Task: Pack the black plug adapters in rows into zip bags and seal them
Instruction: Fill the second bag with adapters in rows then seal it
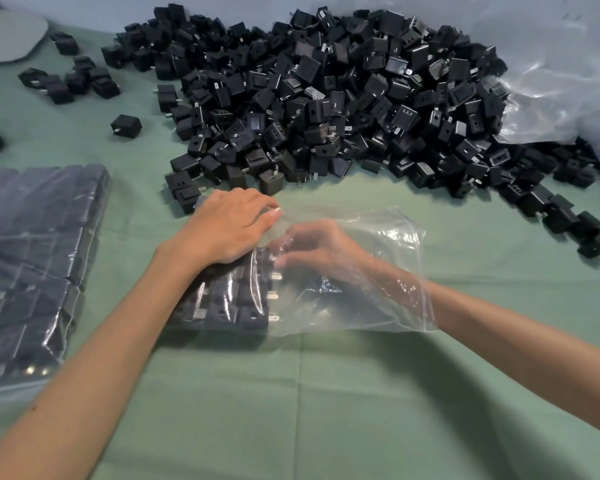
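Zip bag: a clear zip bag lies flat on the cloth just in front of the person, at the centre of the view. Its mouth faces right and its right half is slack and wrinkled.
Packed adapters: black plug adapters sit in rows against the bag's left end, their metal prongs pointing right toward the mouth.
Right hand: the right hand is inside the bag, the forearm passing in through the mouth. Its fingers are curled, with the tips against the far adapter of the outermost row. The film blurs them, so I cannot tell whether they pinch it.
Left hand: the left hand rests palm down on the outside of the bag over the far end of the rows. Its fingers are close together and loosely bent, lying on the plastic.
Loose pile: a big heap of adapters lies beyond the bag and trails off to the right. Its near edge is just behind the left hand.
Filled bags: bags packed with adapters lie at the left, well apart from the open one.
Strays: a small cluster and one lone adapter lie at the far left.
Plastic sheet: crumpled clear plastic lies at the far right, touching the heap.
Surface: a pale green cloth covers the table, with a crease running toward the person.
Room: a pale blue-grey backdrop rises behind the heap, and a grey rounded object lies at the top left corner.
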Motion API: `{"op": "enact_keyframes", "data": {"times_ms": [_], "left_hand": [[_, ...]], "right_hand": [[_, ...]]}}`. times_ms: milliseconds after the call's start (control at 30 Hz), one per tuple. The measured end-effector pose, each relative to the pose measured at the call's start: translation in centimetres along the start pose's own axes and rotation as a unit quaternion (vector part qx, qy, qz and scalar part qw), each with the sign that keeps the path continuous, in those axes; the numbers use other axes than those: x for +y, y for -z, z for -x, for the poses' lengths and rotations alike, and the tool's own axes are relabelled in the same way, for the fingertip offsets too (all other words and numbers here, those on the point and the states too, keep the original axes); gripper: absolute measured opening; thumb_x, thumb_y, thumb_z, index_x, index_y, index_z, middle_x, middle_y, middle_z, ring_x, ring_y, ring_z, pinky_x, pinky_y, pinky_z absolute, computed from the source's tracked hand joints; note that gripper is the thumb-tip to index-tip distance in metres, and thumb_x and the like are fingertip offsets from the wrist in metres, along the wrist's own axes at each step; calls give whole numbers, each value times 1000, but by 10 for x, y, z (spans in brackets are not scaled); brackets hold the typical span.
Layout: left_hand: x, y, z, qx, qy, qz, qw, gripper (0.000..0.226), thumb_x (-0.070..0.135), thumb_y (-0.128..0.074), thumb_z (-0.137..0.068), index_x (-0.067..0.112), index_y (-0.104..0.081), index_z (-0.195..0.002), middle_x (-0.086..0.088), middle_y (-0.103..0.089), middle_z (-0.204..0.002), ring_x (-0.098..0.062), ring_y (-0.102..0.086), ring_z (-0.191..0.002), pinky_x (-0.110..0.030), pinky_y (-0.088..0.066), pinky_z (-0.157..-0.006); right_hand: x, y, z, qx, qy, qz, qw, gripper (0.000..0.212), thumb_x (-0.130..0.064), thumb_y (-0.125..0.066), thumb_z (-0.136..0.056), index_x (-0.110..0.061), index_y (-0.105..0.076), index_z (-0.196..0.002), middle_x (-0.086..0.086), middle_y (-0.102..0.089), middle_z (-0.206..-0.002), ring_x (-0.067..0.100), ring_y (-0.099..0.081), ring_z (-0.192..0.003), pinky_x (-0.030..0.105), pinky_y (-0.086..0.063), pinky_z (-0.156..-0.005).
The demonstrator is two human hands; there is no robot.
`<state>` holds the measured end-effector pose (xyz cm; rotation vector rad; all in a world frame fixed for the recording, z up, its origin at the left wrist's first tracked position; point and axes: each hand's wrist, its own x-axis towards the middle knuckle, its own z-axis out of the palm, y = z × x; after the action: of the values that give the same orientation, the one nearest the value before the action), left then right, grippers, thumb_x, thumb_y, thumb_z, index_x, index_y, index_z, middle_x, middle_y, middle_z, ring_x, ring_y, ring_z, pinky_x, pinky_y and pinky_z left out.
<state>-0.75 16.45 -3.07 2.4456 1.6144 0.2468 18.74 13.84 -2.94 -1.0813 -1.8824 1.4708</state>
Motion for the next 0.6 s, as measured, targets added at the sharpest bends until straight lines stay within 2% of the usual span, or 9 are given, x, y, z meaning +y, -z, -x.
{"op": "enact_keyframes", "data": {"times_ms": [100,233,333,400,500,567,600], "left_hand": [[2,1,-1,-14,3,-13,1000,70,59,-9,-90,24,-47,-136,3,-52,-136,-17,-44,-124,-40,-27,-102],[10,-2,-1,-9,13,-21,1000,67,58,-14,-91,20,-47,-135,-1,-52,-134,-20,-43,-124,-38,-23,-104],[15,-5,0,2,16,-37,999,68,58,-13,-90,19,-47,-134,-1,-53,-133,-19,-43,-125,-37,-22,-106],[14,-4,1,8,19,-29,999,67,58,-13,-90,20,-48,-133,0,-52,-133,-17,-42,-125,-37,-21,-106],[13,-3,1,11,20,-13,1000,66,58,-14,-90,22,-49,-133,1,-53,-134,-16,-42,-125,-36,-20,-104],[12,-2,0,10,20,-6,1000,65,57,-14,-91,23,-49,-133,2,-53,-134,-16,-43,-125,-36,-21,-105],[13,-2,1,11,20,-2,1000,65,57,-14,-92,23,-50,-133,2,-53,-134,-16,-43,-125,-37,-21,-105]], "right_hand": [[1,0,-1,5,-10,-16,1000,11,-13,-79,-75,-22,-74,-78,10,-73,-84,10,-67,-68,21,-52,-60],[-2,0,-7,-26,-16,-15,999,22,-11,-79,-74,-32,-75,-69,-9,-72,-70,-1,-65,-62,10,-47,-55],[-1,0,-10,-37,-17,7,999,17,-16,-78,-74,-32,-75,-69,-11,-70,-65,-3,-64,-60,9,-45,-54],[1,4,-10,-71,-10,40,997,10,-20,-76,-77,-27,-77,-84,-15,-71,-74,-8,-62,-66,5,-44,-59],[-1,23,3,-116,3,139,983,30,-22,-66,-89,-21,-66,-119,-29,-66,-100,-15,-59,-93,4,-42,-80],[3,56,29,-136,-4,122,983,39,-14,-57,-94,-19,-52,-132,-16,-60,-126,-5,-56,-114,10,-40,-94],[4,79,49,-156,-34,120,980,38,-11,-55,-94,-17,-52,-132,-9,-59,-130,1,-56,-118,14,-41,-96]]}}
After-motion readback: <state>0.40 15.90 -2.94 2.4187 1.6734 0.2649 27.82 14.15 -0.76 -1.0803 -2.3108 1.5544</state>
